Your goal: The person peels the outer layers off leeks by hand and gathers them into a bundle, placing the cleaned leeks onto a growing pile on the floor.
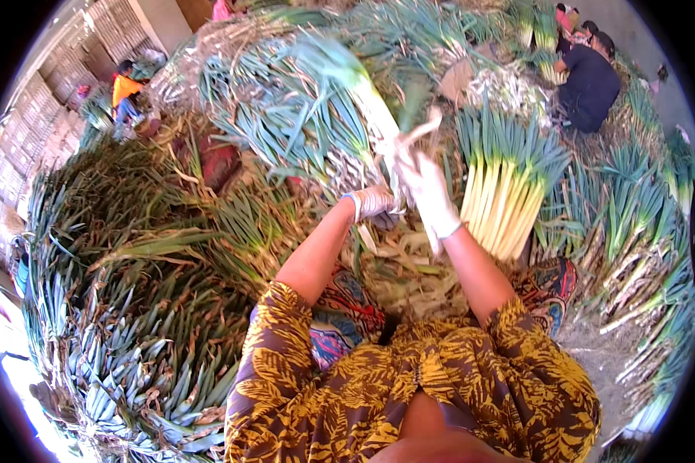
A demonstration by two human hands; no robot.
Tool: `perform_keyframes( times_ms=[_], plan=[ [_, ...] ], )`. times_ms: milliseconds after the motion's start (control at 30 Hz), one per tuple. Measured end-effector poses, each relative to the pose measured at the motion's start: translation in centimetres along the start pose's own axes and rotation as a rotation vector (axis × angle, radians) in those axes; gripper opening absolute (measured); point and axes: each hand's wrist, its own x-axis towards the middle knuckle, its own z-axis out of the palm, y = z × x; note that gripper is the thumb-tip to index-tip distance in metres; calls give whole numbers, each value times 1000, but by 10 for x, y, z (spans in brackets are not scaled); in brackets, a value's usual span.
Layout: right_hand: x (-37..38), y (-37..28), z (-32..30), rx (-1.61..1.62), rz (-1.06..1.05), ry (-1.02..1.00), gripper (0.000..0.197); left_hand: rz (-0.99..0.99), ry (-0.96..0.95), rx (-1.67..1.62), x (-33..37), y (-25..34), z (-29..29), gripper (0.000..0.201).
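Note:
My left hand [374, 202], in a white glove with striped cuff, is closed around the lower end of a leek [376, 112]. The leek's pale stem slants up and left, and its green top is blurred by motion. Against the stem, my right hand [427, 193], also white-gloved, is closed on a pale outer leaf [425, 128]. That leaf bends out above the fingers, and a strip hangs below; the exact grip is partly hidden. Just right of this hand stands a neat bunch of trimmed leeks [510, 181] with pale yellow stems. Loose leeks [293, 116] lie beyond my left hand.
A large heap of untrimmed leeks [139, 309] fills the left side. Peeled leaf scraps [417, 285] cover the ground before my lap. More leeks [641, 224] line the right. A person in dark clothing [591, 85] sits far right; another in orange [125, 91] is far left.

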Motion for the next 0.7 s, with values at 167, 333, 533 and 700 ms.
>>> perform_keyframes(
  times_ms=[167, 333, 533, 700],
  plan=[
    [7, -37, 1, -190, -40, -13, 34, -88, 229, 278, -34, 29, -27, 61],
    [-17, -9, 12, 431, 170, -231, 24, 834, 189, -755, -51, 44, -54, 61],
    [-3, 8, 38, -318, -391, 138, 41, 826, 153, -1291, -30, 44, -58, 42],
    [44, -41, 54, -440, -391, 169, 40, 721, 266, -1261, -27, 41, -47, 43]
  ],
)
